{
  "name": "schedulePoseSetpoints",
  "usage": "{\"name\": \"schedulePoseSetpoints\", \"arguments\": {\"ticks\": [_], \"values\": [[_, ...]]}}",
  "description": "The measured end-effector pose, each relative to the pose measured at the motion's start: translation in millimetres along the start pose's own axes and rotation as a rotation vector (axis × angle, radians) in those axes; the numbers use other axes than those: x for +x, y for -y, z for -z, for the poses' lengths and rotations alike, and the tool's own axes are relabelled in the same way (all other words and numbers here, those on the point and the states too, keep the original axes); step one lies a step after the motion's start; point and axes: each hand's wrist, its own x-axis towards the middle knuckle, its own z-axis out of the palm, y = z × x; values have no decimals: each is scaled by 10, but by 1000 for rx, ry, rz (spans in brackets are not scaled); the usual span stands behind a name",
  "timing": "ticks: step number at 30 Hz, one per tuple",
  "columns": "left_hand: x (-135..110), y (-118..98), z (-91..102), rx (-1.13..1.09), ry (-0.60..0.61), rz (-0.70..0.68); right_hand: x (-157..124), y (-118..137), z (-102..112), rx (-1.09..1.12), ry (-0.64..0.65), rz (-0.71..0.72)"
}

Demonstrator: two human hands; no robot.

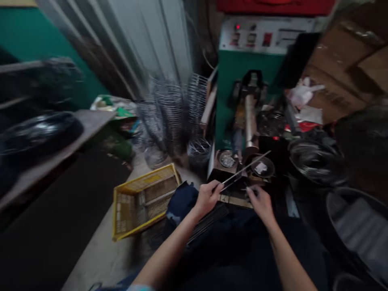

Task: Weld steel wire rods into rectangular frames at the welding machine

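My left hand is closed around thin metal rods. The longer one slants up and right, passing in front of the machine's working end; a shorter stretch shows beneath it. My right hand is to the right, its thumb and fingers drawn together in a pinch. Whatever is between those fingertips is too small and blurred to name. Beyond the hands stands a green machine with a metal arm. At its base are a round dish of small metal pieces and a dark bowl with something white inside.
A yellow plastic crate with rods in it sits on the floor at left. Stacks of wire racks stand behind it. Coiled dark wire and a large round tub are at right. Cardboard boxes fill the back right.
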Motion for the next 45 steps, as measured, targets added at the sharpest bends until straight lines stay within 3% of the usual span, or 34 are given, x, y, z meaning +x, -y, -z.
{"name": "schedulePoseSetpoints", "arguments": {"ticks": [2, 6, 13, 22, 27, 30, 37, 45], "values": [[-17, 3, -38, 12, 0, 1, 29, 120, 38, 137, -71, -31], [-111, -59, -148, 30, -36, -6, 173, 410, -147, 481, -176, -70], [-155, -27, -271, 38, -67, -21, 191, 529, -245, 707, -178, -92], [-192, -36, -314, 51, -95, 1, 220, 552, -274, 795, -187, -120], [-216, 25, -333, 40, -107, 7, 251, 523, -226, 674, -243, -59], [-243, 46, -344, 34, -122, 6, 257, 458, -225, 632, -288, -94], [-250, -33, -389, 47, -124, -55, 269, 468, -281, 728, -212, -106], [-250, -94, -375, 61, -150, -86, 283, 538, -273, 840, -220, -140]]}}
